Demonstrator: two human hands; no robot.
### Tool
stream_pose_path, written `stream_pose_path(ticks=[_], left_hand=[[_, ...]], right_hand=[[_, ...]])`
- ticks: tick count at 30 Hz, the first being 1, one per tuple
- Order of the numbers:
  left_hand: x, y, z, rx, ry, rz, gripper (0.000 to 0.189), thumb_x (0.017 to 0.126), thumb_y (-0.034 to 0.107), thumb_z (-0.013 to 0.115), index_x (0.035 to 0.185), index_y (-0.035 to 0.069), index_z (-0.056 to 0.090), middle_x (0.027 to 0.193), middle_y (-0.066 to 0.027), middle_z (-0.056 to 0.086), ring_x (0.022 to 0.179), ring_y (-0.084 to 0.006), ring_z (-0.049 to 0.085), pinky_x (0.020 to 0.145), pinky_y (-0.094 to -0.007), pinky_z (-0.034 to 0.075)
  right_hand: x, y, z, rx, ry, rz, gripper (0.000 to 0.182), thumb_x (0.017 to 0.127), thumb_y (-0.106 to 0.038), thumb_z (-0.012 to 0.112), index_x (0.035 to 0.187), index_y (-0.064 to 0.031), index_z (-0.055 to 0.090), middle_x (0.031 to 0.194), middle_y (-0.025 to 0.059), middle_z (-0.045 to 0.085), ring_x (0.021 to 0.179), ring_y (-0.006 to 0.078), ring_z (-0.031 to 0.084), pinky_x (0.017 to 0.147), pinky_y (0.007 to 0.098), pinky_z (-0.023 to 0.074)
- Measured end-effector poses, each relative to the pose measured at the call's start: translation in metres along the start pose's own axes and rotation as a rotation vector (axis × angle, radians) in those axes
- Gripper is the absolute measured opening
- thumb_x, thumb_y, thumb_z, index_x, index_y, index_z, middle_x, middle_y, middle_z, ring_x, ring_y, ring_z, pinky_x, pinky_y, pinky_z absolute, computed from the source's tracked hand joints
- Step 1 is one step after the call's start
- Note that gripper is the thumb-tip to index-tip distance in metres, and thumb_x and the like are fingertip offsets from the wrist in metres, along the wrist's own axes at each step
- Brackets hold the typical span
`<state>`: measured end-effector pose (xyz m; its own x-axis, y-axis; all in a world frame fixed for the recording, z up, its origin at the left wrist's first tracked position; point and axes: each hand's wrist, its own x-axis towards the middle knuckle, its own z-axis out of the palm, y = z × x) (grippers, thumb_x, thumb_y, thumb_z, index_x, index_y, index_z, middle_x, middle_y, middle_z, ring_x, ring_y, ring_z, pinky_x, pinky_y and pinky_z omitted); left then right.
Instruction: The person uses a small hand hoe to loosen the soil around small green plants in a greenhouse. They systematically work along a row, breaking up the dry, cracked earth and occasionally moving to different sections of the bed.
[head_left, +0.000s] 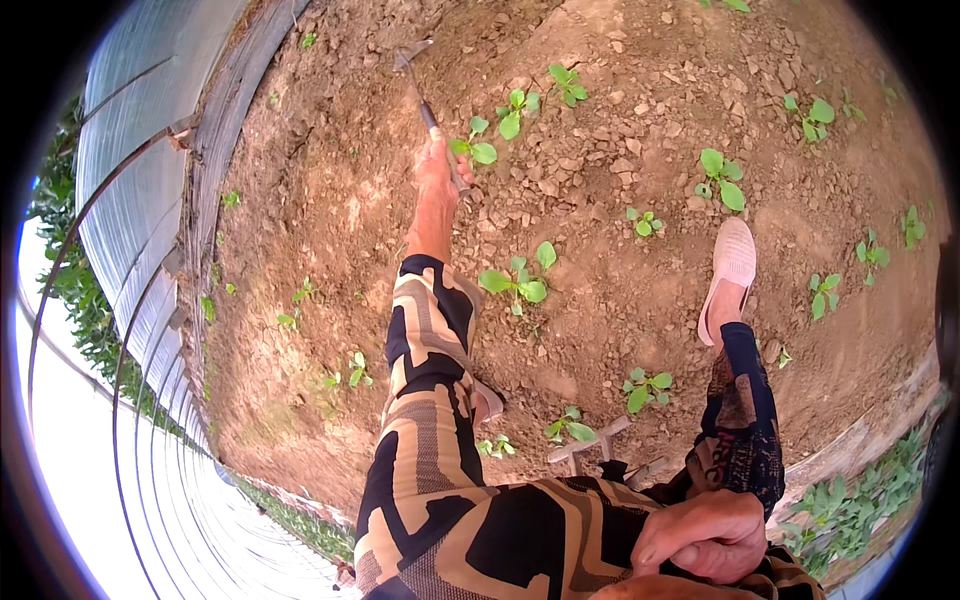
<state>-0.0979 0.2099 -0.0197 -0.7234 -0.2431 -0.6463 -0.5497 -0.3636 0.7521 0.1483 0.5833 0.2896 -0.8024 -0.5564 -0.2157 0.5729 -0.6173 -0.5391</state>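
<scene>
My left hand (439, 166), at the end of an outstretched patterned sleeve, grips the wooden handle of a short hand hoe (427, 115). The hoe's metal blade (412, 55) is at the far end, over or against the brown soil. Just right of that hand grows a leafy seedling (480, 148), with two more seedlings (513, 112) (568, 84) farther out. My right hand (709, 534) is curled near my lap at the lower right, nothing visible in it; its palm is hidden. Closer in, a larger seedling (525, 283) stands right of my left forearm.
More seedlings (721, 180) (646, 390) dot the cloddy soil (570, 165). My pink shoe (731, 262) rests among them. A small wooden stool (592, 442) shows partly beside me. Plastic sheeting (146, 150) and curved hoops (90, 196) line the left; leafy plants (855, 495) border the lower right.
</scene>
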Motion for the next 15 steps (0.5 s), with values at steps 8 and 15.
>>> stream_pose_path(ticks=[8,15], left_hand=[[-0.041,-0.005,0.013,-0.028,0.030,-0.093,0.019,0.096,0.031,0.044,0.101,0.013,0.042,0.066,-0.0098,0.047,0.044,-0.0165,0.042,0.036,-0.0335,0.036],[-0.059,-0.028,0.076,0.042,-0.136,-0.139,0.033,0.095,0.025,0.047,0.119,0.004,0.040,0.066,-0.0089,0.045,0.045,-0.0174,0.044,0.035,-0.0340,0.037]], right_hand=[[0.008,0.013,0.006,-0.033,-0.085,-0.037,0.022,0.094,-0.005,0.045,0.099,0.0134,0.057,0.070,0.0214,0.062,0.062,0.0273,0.061,0.052,0.0335,0.0505],[0.012,0.014,0.021,0.067,-0.053,0.000,0.021,0.091,-0.011,0.050,0.098,0.0069,0.059,0.081,0.0168,0.063,0.067,0.0257,0.061,0.061,0.0346,0.0491]])
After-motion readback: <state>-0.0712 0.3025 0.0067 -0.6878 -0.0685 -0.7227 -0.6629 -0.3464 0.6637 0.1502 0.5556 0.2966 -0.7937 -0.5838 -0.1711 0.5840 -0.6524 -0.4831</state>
